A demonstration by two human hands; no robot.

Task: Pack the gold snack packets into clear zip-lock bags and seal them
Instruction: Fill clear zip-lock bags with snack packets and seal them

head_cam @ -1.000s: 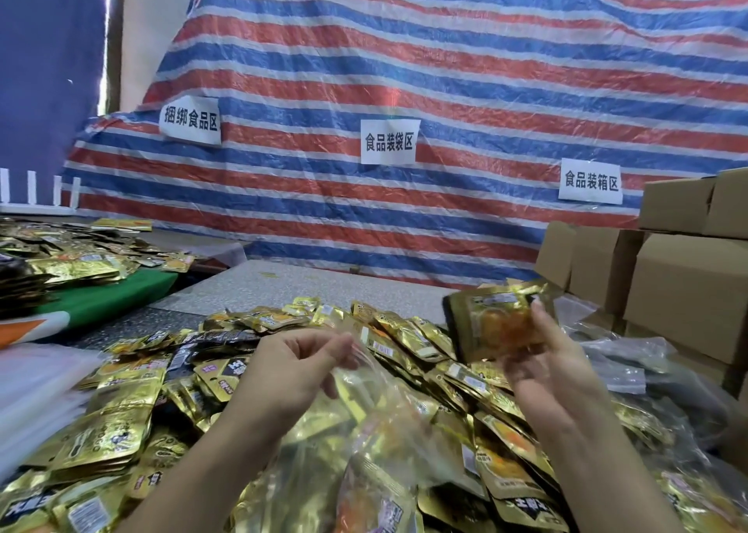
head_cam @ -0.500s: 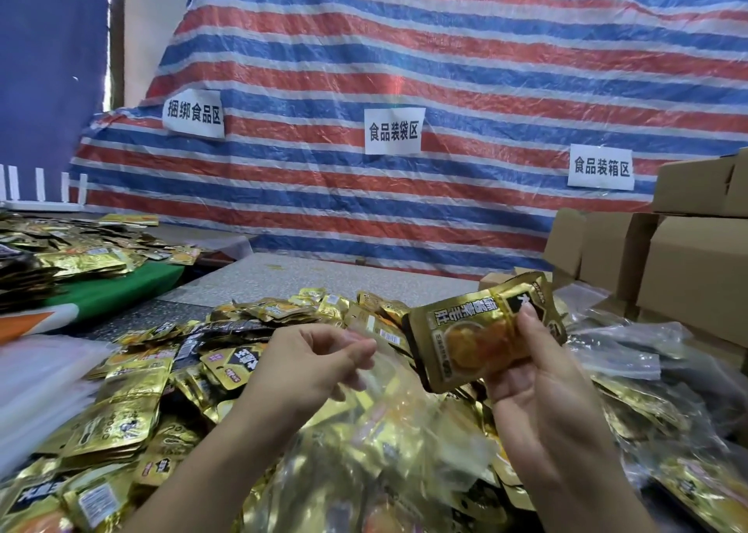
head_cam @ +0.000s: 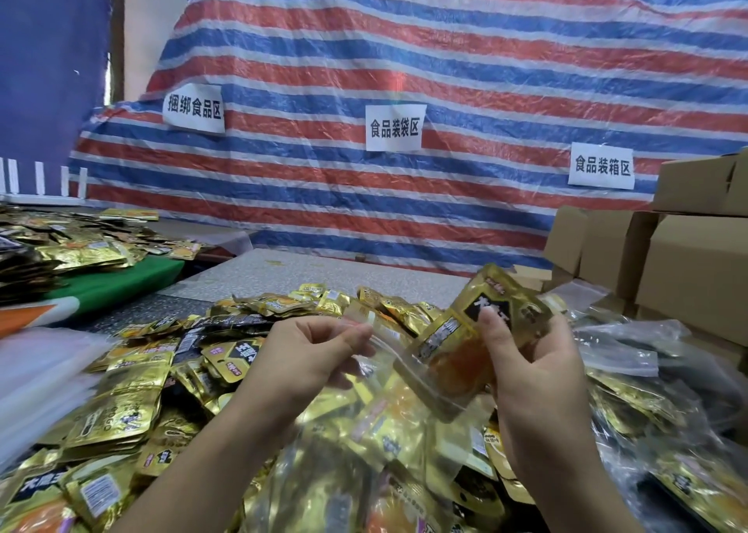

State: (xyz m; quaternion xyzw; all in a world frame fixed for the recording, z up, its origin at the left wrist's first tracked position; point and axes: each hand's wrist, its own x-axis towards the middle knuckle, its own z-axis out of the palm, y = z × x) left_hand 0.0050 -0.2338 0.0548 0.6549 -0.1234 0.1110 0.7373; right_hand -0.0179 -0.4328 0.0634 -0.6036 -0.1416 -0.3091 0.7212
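Step in hand: loading; the left hand (head_cam: 307, 354) pinches the rim of the clear plastic zip-lock bag (head_cam: 388, 407) between thumb and curled fingers, holding its mouth up, while the right hand (head_cam: 530, 362) grips one flat gold foil snack packet (head_cam: 481, 330), thumb across its face, with the packet's lower end at or just inside the bag mouth; how far it has entered cannot be told; the bag already appears to hold other packets and hangs above the heap of loose gold packets (head_cam: 133, 403) covering the desk (head_cam: 291, 273). Next move, as judged: push the packet fully down, release it, then press the zip strip shut along its whole length. Legible writing: three white paper signs on the striped tarpaulin (head_cam: 445, 67) read 捆绑食品区 (head_cam: 194, 108), 食品装袋区 (head_cam: 394, 127) and 食品装箱区 (head_cam: 602, 167); the packet's black label carries large characters, not reliably readable. Brown cardboard boxes (head_cam: 688, 265) stand at right.
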